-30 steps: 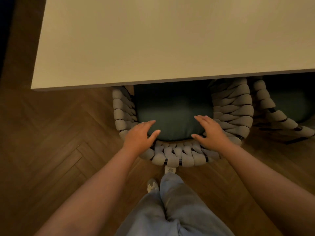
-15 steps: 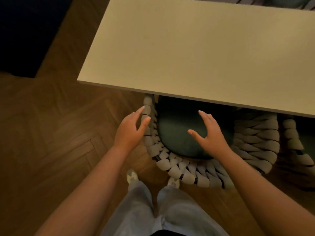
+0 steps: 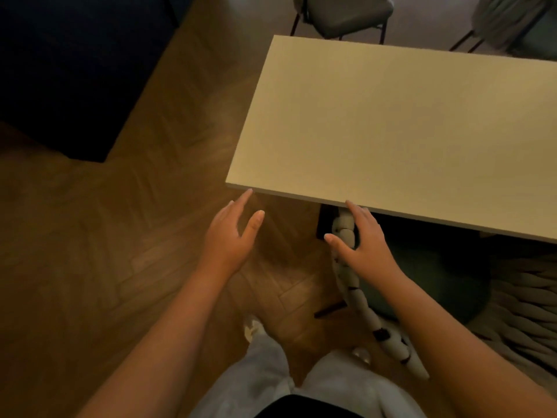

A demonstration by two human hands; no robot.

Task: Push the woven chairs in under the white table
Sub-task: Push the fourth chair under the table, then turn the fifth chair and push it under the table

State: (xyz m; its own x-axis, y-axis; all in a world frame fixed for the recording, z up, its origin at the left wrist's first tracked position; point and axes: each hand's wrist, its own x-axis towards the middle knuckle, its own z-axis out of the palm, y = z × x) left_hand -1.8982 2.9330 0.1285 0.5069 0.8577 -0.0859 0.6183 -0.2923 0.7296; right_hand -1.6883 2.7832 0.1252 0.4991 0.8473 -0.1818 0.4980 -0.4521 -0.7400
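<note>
step: woven chair (image 3: 355, 300) by right hand (image 3: 361, 239) looks tucked under tabletop (image 3: 391, 131)
hands: both spread; left hand (image 3: 229, 233) holds nothing (over floor)
next: prob. find any chair left out

— Where does the white rectangular table (image 3: 401, 131) stand?

— On the right, seen from above, its pale matte top bare and its near-left corner jutting towards the middle of the view.

— And the chair with the thick grey woven rope rim (image 3: 358, 300)?

— Tucked partly beneath the table's near edge — the dark green seat cushion (image 3: 428, 273) runs into shadow under the top, while the curved rope rim sweeps out along the near side. More braided rope shows at the far right.
</note>
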